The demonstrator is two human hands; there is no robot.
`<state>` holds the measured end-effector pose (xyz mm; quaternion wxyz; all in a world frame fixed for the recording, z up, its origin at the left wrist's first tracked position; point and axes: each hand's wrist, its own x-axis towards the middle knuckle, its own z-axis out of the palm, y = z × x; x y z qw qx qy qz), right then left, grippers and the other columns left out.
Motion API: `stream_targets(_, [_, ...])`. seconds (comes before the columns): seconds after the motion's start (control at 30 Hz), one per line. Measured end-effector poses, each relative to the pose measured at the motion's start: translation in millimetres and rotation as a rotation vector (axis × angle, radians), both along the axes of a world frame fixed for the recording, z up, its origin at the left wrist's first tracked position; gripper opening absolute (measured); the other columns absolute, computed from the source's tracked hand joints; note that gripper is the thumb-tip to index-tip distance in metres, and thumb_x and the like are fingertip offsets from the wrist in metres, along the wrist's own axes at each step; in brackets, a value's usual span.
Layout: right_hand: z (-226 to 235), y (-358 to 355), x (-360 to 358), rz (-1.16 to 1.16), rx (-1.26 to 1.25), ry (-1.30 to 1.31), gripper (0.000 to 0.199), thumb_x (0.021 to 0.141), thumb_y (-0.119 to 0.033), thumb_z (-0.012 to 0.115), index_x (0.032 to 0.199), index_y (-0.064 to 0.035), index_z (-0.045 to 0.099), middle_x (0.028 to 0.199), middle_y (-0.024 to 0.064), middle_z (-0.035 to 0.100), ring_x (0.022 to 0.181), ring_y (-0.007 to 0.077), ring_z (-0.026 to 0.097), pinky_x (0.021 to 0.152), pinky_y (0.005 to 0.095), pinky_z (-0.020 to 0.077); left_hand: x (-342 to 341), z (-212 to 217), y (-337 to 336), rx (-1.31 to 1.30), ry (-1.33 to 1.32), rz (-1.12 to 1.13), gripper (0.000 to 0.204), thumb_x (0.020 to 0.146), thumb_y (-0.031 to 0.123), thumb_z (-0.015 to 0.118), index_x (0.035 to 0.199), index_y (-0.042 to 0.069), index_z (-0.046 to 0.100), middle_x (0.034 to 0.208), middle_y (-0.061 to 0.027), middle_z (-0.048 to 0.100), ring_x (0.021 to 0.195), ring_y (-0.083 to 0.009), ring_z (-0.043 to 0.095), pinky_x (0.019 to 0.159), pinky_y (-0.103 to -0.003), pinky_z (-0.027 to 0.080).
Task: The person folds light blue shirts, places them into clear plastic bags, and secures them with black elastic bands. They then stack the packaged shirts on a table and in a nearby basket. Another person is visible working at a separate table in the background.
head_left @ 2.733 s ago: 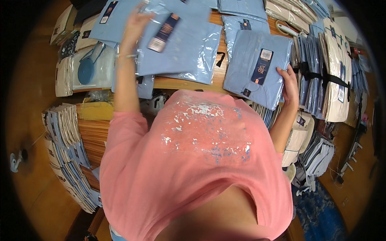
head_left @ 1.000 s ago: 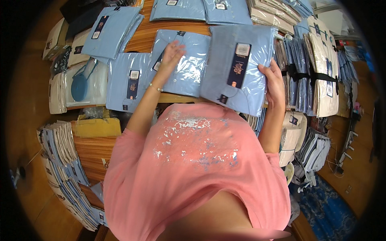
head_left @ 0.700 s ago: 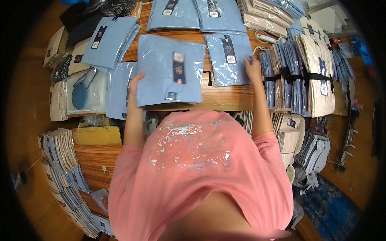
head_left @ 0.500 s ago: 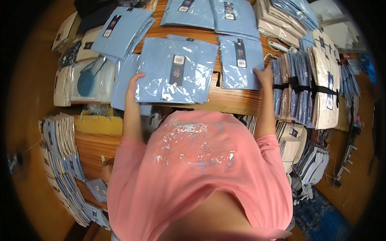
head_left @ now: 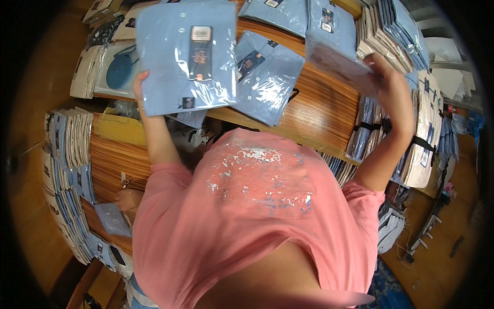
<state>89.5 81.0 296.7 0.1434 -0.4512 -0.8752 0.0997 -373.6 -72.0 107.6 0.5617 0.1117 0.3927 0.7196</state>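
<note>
My left hand is closed on the left edge of a light-blue folded shirt in a clear bag, with a dark tag on its front. This shirt is lifted above the table, tilted toward me. Under and beside it, a second bagged light-blue shirt lies askew near the table's front edge. My right hand is closed on the right end of a clear-wrapped packet, which is tilted, shiny and partly blurred. What is inside that packet is hard to make out.
More bagged blue shirts lie at the back. Stacks of beige packets and strapped upright bundles stand at the right. Rows of packets fill the left side. Another person's hand is at the lower left, beside a yellow packet.
The shirt in my left hand has risen and moved left. My right hand has moved right and away from me, now holding the tilted packet. The second blue shirt lies farther left and turned.
</note>
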Motion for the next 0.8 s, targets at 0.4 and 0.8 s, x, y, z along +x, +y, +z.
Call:
stream_targets(0.4, [-251, -28, -112, 0.442, 0.045, -0.082, 0.059, 0.08, -0.045, 0.057, 0.133, -0.0267, 0.04, 0.142, 0.0113, 0.029, 0.132, 0.0319, 0.024, 0.103, 0.0608, 0.0141, -16, -6, -36, -0.105, -0.024, 0.147, 0.057, 0.073, 0.021, 0.057, 0.12, -0.007, 0.043, 0.107, -0.0212, 0.056, 0.096, -0.0315, 0.057, 0.085, -0.039, 0.047])
stream_targets(0.8, [-252, 97, -36, -0.11, -0.754, 0.486, 0.027, 0.074, -0.015, 0.072, 0.093, 0.0009, 0.061, 0.088, 0.0063, 0.061, 0.078, 0.0121, 0.055, 0.069, 0.0261, 0.0443, -18, -24, -28, -0.056, -0.042, 0.09, 0.058, 0.073, 0.024, 0.055, 0.121, -0.007, 0.043, 0.112, -0.021, 0.055, 0.101, -0.0323, 0.055, 0.089, -0.04, 0.044])
